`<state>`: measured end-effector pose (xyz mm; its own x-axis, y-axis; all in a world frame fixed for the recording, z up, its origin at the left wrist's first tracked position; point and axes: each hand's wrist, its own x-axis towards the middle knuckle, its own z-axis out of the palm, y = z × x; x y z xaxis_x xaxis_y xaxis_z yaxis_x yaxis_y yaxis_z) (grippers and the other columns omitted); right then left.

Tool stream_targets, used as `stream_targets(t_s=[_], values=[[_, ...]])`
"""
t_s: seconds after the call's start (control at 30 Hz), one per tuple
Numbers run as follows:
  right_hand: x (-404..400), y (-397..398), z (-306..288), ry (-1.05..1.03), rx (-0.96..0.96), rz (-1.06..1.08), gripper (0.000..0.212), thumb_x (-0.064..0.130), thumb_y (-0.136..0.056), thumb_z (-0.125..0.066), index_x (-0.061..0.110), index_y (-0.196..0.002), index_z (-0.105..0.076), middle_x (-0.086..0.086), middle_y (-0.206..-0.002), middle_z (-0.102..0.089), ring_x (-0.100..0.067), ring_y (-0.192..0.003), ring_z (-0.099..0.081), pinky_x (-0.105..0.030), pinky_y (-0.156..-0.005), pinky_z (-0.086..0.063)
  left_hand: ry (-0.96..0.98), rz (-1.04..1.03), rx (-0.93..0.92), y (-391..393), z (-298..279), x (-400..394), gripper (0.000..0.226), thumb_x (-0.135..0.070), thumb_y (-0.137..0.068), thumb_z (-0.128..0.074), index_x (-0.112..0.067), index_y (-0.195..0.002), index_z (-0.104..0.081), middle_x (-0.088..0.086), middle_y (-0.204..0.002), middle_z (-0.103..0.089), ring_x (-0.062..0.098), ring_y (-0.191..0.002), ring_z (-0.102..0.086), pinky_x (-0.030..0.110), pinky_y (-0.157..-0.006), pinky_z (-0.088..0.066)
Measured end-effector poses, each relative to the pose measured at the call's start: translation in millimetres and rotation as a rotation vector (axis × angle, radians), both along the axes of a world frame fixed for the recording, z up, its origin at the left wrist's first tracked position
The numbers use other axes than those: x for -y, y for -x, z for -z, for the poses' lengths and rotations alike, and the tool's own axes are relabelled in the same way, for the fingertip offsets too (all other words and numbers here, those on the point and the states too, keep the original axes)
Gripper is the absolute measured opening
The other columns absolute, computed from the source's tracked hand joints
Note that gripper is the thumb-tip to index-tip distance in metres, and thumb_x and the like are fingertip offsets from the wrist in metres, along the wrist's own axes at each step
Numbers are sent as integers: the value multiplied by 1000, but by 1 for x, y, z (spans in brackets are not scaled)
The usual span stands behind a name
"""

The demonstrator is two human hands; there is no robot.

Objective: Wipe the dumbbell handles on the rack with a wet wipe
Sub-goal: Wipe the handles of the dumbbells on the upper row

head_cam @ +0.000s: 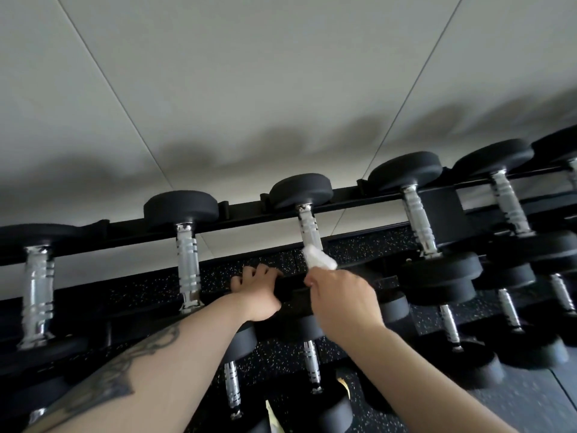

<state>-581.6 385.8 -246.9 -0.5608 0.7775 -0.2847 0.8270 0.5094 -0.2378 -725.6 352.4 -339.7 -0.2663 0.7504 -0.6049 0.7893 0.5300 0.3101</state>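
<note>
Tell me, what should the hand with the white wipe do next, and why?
Probably slide the wet wipe up along the shiny handle. The right hand pinches it at the handle's lower end, so the bare metal above looks unwiped. The left hand grips the near black weight, steadying it.

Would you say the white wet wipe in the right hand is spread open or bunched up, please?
Bunched up: the white wet wipe is a crumpled wad pinched by the right hand, pressed against the ridged chrome dumbbell handle.
</note>
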Motion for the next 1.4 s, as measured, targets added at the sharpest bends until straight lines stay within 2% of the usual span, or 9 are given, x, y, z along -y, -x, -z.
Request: stream_targets(t_s=[0.13, 0.3, 0.43, 0.57, 0.77, 0.97, 1.1, 1.27, 1.4], values=[[8, 26, 8, 28, 67, -104, 32, 16, -95, -35, 25, -116, -58, -7, -101, -64, -23, -80, -57, -31, -64, -46, 32, -4, -24, -2, -4, 1, 58, -27, -88, -54, -21, -140, -29, 2, -141, -30, 26, -130, -25, 38, -106, -22], [-17, -10, 2, 175, -113, 203, 30, 23, -92, -42, 36, -91, -69, 6, -83, -67, -14, -67, -58, -27, -57, -49, 21, 51, -3, 2, 1, 1, 60, -27, -82, -57, -28, -138, -34, 0, -141, -32, 26, -130, -26, 41, -104, -22], [-21, -17, 13, 89, -196, 402, 31, 23, -94, -40, 32, -104, -68, 4, -96, -69, -18, -81, -61, -29, -67, -49, -10, 53, 15, 3, 4, 0, 63, -24, -81, -58, -29, -138, -34, -1, -140, -33, 25, -129, -26, 42, -105, -23], [-53, 26, 39, 369, -255, 566, 28, 15, -94, -36, 17, -95, -64, -2, -89, -63, -18, -75, -58, -31, -65, -47, -19, 62, 17, 4, 6, 1, 63, -26, -82, -59, -28, -140, -34, -1, -141, -33, 26, -130, -26, 42, -106, -22], [-104, 59, 20, 938, -965, 1067, 16, 12, -95, -45, 4, -93, -59, -9, -92, -62, -21, -82, -59, -37, -87, -49, -31, 67, 29, 6, 8, 0, 62, -26, -82, -58, -27, -140, -34, 0, -140, -34, 26, -129, -27, 43, -106, -22], [-90, 41, 46, 1041, -587, 886, 49, 53, -96, -37, 9, -96, -60, -9, -88, -63, -24, -75, -60, -38, -79, -51, -18, 96, -21, 5, 9, -1, 65, -31, -84, -59, -25, -141, -30, 2, -141, -31, 27, -130, -26, 42, -103, -23], [-94, 47, 40, 881, -753, 875, 31, 35, -99, -42, 11, -106, -60, -8, -92, -63, -22, -77, -60, -37, -70, -51, -3, 88, 3, 6, 7, 0, 64, -28, -82, -60, -27, -140, -33, 1, -141, -31, 27, -130, -25, 42, -103, -22], [-72, 4, 41, 529, -226, 282, 33, 38, -94, -50, 14, -112, -62, -7, -98, -69, -21, -82, -64, -36, -79, -52, -8, 62, -22, 4, 6, -1, 63, -26, -81, -60, -32, -138, -34, -2, -140, -33, 24, -129, -25, 39, -100, -22], [-65, -33, 27, 267, -237, 141, 21, 24, -91, -53, 29, -105, -67, 6, -92, -69, -10, -80, -63, -16, -56, -43, 10, 37, -61, 2, 6, -1, 68, -23, -78, -62, -36, -138, -34, -4, -140, -33, 23, -128, -26, 38, -101, -23]])
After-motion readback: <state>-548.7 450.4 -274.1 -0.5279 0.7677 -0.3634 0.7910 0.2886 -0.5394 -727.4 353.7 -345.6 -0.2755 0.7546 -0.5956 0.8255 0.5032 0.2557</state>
